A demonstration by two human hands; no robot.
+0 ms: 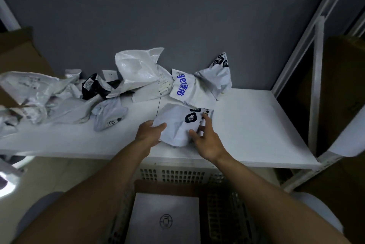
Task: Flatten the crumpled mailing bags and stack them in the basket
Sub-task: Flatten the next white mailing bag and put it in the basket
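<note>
Crumpled mailing bag (pixel 177 125), white with black logo marks too small to read, at the front edge of the white shelf (pixel 256 125), directly above the basket (pixel 183 174), presumably for a short transfer. The left hand (pixel 151 131) grips its left border as an anchor. The right hand (pixel 207 141) rests spread, uncurled fingers on the right side, apparently to smooth creases. A flattened bag (pixel 164 218) with an outline emblem lies in the basket. Behind, a waiting bag (pixel 189 87) bears blue lettering, turned and illegible.
</note>
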